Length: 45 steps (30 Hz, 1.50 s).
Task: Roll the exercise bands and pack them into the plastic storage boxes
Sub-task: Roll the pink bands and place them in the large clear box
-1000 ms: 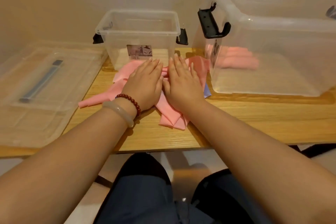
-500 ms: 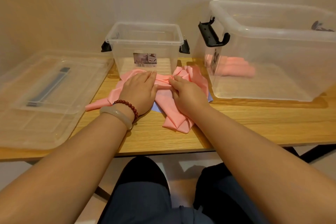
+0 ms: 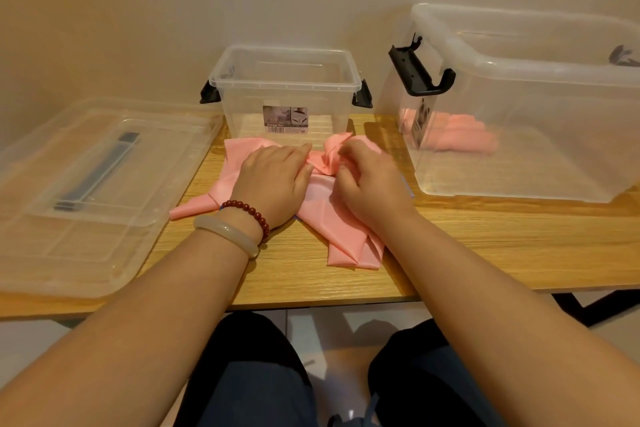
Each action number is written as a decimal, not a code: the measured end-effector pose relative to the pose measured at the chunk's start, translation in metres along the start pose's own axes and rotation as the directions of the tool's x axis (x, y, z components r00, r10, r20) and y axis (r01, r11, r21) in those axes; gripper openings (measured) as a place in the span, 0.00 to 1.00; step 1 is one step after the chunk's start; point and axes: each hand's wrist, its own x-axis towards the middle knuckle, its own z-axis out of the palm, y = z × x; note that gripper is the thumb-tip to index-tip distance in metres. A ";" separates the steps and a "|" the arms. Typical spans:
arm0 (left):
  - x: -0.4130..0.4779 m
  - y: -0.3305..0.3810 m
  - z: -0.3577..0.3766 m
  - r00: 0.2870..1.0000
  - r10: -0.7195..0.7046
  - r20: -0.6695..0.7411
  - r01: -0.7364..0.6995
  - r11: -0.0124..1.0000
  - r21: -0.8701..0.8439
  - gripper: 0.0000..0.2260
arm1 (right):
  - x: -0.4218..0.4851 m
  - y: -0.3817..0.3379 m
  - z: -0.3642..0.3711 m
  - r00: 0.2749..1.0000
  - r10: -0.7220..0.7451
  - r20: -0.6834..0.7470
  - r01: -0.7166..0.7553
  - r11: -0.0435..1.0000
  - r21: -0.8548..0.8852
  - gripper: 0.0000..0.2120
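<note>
Warm dim light, soft focus, bowed edges.

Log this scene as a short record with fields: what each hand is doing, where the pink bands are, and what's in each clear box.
left hand: fingers straight, pressing the loose pink rubber exercise band flat on the wooden table
right hand: fingers curled, gathering a bunched part of that band
small clear plastic box: open, empty, behind the hands
large clear plastic box: open, on the right, holds rolled pink bands
clear plastic lid: lying flat on the left
</note>
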 end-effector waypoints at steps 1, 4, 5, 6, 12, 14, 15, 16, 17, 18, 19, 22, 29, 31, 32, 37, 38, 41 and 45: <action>-0.001 -0.002 0.000 1.000 -0.016 -0.002 0.016 1.000 0.016 0.19 | 0.001 0.000 -0.004 0.997 0.028 -0.073 -0.033 0.997 -0.064 0.13; -0.004 -0.007 -0.002 0.997 -0.053 -0.048 0.057 0.995 0.084 0.16 | 0.006 0.005 -0.010 0.985 0.171 -0.034 -0.174 0.954 -0.243 0.19; -0.004 -0.007 -0.002 0.996 -0.055 -0.069 0.061 0.995 0.081 0.15 | 0.007 0.007 -0.010 0.973 0.229 0.029 -0.212 0.937 -0.278 0.17; -0.005 -0.006 -0.003 0.994 -0.046 -0.095 0.052 0.997 0.062 0.16 | 0.006 0.008 -0.009 0.962 0.263 0.080 -0.229 0.929 -0.291 0.16; -0.001 0.005 -0.010 0.989 0.082 -0.124 -0.088 0.995 -0.041 0.22 | -0.002 0.000 -0.013 0.999 0.019 -0.035 -0.014 0.990 0.141 0.18; 0.001 0.007 -0.012 0.993 0.083 -0.083 -0.094 0.985 -0.143 0.22 | -0.002 -0.005 -0.013 0.993 -0.013 -0.120 0.049 0.952 0.304 0.15; 0.002 0.009 -0.014 0.994 0.085 -0.066 -0.097 0.973 -0.211 0.24 | -0.001 -0.006 -0.013 0.988 -0.001 -0.156 0.060 0.927 0.370 0.14; 0.002 0.010 -0.016 0.994 0.096 -0.054 -0.107 0.955 -0.277 0.25 | 0.001 -0.008 -0.013 0.984 0.019 -0.179 0.061 0.900 0.432 0.12; 0.003 0.011 -0.018 0.992 0.118 -0.048 -0.127 0.935 -0.332 0.26 | 0.002 -0.010 -0.014 0.982 0.043 -0.184 0.054 0.871 0.489 0.11; 0.004 0.012 -0.019 0.988 0.144 -0.050 -0.152 0.916 -0.370 0.27 | 0.004 -0.012 -0.014 0.981 0.057 -0.183 0.049 0.849 0.525 0.10; 0.006 0.013 -0.020 0.984 0.167 -0.063 -0.179 0.900 -0.397 0.27 | 0.005 -0.014 -0.014 0.980 0.055 -0.192 0.057 0.844 0.533 0.09; 0.012 0.014 -0.018 0.980 0.162 -0.113 -0.196 0.868 -0.456 0.26 | 0.010 -0.016 -0.015 0.973 0.021 -0.230 0.099 0.863 0.496 0.08; 0.018 -0.001 -0.021 0.950 0.159 -0.268 -0.237 0.927 -0.289 0.15 | 0.005 -0.011 -0.018 0.996 0.046 -0.075 -0.019 0.947 0.321 0.24; 0.018 -0.010 -0.023 0.943 0.150 -0.298 -0.215 0.956 -0.199 0.15 | 0.002 -0.009 -0.019 0.996 0.034 0.086 -0.050 0.979 0.195 0.34; 0.016 -0.014 -0.025 0.941 0.138 -0.310 -0.191 0.970 -0.149 0.15 | 0.002 -0.008 -0.019 0.987 0.044 0.152 -0.062 0.992 0.112 0.34; 0.010 -0.024 -0.026 0.950 0.043 -0.308 -0.037 0.999 0.023 0.13 | 0.017 -0.008 -0.022 0.990 0.144 0.004 -0.144 0.989 0.015 0.04; 0.008 -0.021 -0.026 0.953 0.043 -0.299 -0.038 0.999 0.024 0.15 | 0.021 -0.010 -0.024 0.990 0.136 -0.043 -0.136 0.991 0.009 0.05; 0.002 -0.010 -0.031 0.962 0.064 -0.267 -0.094 0.990 -0.104 0.24 | 0.028 -0.021 -0.029 0.977 0.161 -0.140 -0.156 0.987 0.049 0.12; 0.001 -0.003 -0.036 0.959 0.170 -0.227 -0.230 0.933 -0.275 0.24 | 0.021 -0.034 -0.024 0.991 0.109 -0.078 -0.098 0.986 0.134 0.16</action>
